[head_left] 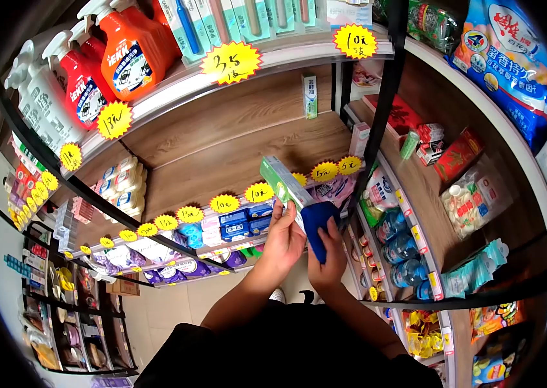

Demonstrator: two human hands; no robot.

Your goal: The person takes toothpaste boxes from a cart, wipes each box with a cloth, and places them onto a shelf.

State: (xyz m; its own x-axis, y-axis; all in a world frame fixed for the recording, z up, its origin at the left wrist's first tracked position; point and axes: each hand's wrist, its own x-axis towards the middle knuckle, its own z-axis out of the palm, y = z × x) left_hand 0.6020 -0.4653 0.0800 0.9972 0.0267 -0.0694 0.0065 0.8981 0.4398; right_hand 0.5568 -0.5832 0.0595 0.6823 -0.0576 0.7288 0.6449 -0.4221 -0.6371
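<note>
Above the shelf's front edge, toward its right corner, a green-and-white box [284,184] is tilting in the person's grasp, clear of the board. Left hand [280,236] is gripping its lower part; right hand [327,249] is clutching a blue cloth [318,223] and pressing it over the near end. Hands are working close together, the box and cloth between them.

Progress, by my reading: partway through handling this box. It is already being held off the shelf [234,155], cloth covering one end; the far end is showing bare, and the box is not yet resting on the board.

Around: a slim box [311,97] is standing upright near the back right corner; a pinkish carton [359,138] is sitting by the right edge; wrapped white packs [121,187] are crowding the left end.

In the way: yellow price tags [225,204] are lining the front edge, the upper shelf [299,59] is overhanging, and a black post [390,90] is closing off the right side.
</note>
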